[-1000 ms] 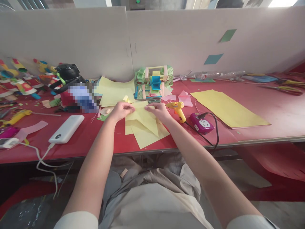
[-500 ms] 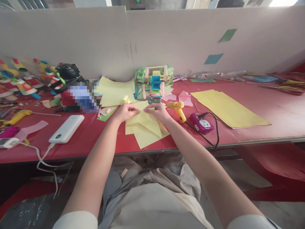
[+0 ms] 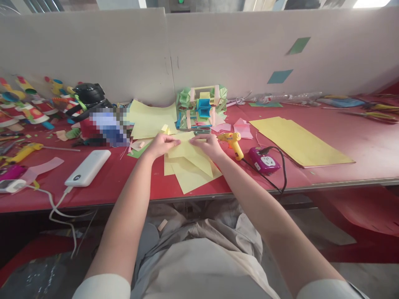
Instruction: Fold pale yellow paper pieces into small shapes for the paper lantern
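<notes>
Between my two hands is a sheet of yellow paper (image 3: 195, 154), its upper edge pinched on both sides. My left hand (image 3: 163, 146) is closed on the left part of that edge, thumb pointing inward. On the right, my right hand (image 3: 207, 144) grips the same paper with thumb and fingers together. More yellow sheets (image 3: 190, 180) lie under it near the table's front edge. A yellow glue gun (image 3: 233, 143) rests just right of my right hand. Behind the hands stands a green and blue paper model (image 3: 204, 106) with pale wooden strips.
A purple power socket (image 3: 264, 161) with a black cord sits right of the glue gun. Farther right lies a stack of yellow paper (image 3: 301, 143). A white power bank (image 3: 88, 168) with a cable lies left. Scissors (image 3: 370, 116) are at the far right. A grey partition (image 3: 93, 50) stands behind.
My left hand has shifted slightly left, and the gap between the two hands has widened a little. Both hands stay on the yellow paper.
</notes>
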`<state>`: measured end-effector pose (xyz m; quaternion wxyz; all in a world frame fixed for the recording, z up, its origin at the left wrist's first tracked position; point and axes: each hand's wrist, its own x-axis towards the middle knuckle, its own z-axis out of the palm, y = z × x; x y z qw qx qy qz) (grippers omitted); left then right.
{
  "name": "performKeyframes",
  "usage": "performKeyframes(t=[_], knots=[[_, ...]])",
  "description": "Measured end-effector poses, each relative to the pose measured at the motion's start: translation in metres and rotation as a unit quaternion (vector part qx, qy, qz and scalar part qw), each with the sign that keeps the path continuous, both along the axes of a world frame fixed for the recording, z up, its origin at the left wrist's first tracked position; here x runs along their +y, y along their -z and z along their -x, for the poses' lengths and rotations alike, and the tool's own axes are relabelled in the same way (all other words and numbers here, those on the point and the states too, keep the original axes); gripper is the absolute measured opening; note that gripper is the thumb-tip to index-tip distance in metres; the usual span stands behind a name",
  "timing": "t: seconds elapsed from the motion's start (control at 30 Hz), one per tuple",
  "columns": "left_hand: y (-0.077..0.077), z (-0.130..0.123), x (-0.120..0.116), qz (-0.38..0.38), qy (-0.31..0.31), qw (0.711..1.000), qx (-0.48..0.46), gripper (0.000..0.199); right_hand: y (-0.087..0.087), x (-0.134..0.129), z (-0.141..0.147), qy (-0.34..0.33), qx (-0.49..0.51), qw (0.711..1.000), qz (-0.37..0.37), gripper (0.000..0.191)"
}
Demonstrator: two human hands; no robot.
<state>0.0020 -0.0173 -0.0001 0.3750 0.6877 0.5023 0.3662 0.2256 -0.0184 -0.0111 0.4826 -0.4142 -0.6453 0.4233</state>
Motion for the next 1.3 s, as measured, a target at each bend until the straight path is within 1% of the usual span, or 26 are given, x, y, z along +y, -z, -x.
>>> performKeyframes(t=[0.07,0.2,0.37,0.47,0.53,0.63,0.73,0.87,0.93,1.03,1.13,1.3], knots=[[0.001,0.004,0.002,0.006,-0.021,0.999,-0.023,0.042,-0.001,-0.001,0.000,0.012,0.003,1.000,-0.002,0.026],[0.003,0.005,0.003,0.006,-0.043,0.998,-0.046,0.044,-0.002,-0.002,0.000,0.013,-0.003,1.000,-0.012,0.025],[-0.005,0.004,-0.002,0.000,-0.052,0.996,-0.076,0.044,0.000,0.000,0.000,0.030,0.015,0.999,-0.001,0.030],[-0.011,0.005,-0.005,0.008,-0.071,0.993,-0.095,0.041,0.001,0.002,0.000,0.032,0.026,0.999,0.004,0.033],[-0.012,0.005,-0.005,0.018,-0.082,0.990,-0.115,0.039,0.001,0.003,0.000,0.031,0.032,0.999,-0.002,0.032],[-0.010,0.006,-0.003,0.038,-0.075,0.987,-0.138,0.037,0.001,0.003,-0.001,0.034,0.031,0.999,-0.006,0.033],[-0.006,0.008,0.001,0.033,-0.060,0.989,-0.129,0.038,0.001,0.003,-0.001,0.034,0.027,0.999,-0.004,0.034],[0.000,0.010,0.006,-0.035,-0.072,0.993,-0.088,0.032,0.000,0.001,0.001,0.030,0.015,0.999,-0.005,0.033],[0.001,0.010,0.006,-0.047,-0.083,0.992,-0.082,0.029,0.000,0.000,0.001,0.024,0.008,1.000,-0.001,0.032],[-0.001,0.007,0.004,-0.029,-0.092,0.990,-0.103,0.029,-0.001,-0.001,0.001,0.019,0.007,1.000,0.008,0.031],[-0.002,0.002,0.003,-0.005,-0.091,0.990,-0.108,0.033,0.000,0.000,0.001,0.016,0.004,1.000,0.006,0.029],[0.001,-0.002,0.002,0.021,-0.063,0.993,-0.093,0.043,0.004,0.004,0.001,-0.003,-0.003,1.000,0.004,0.025]])
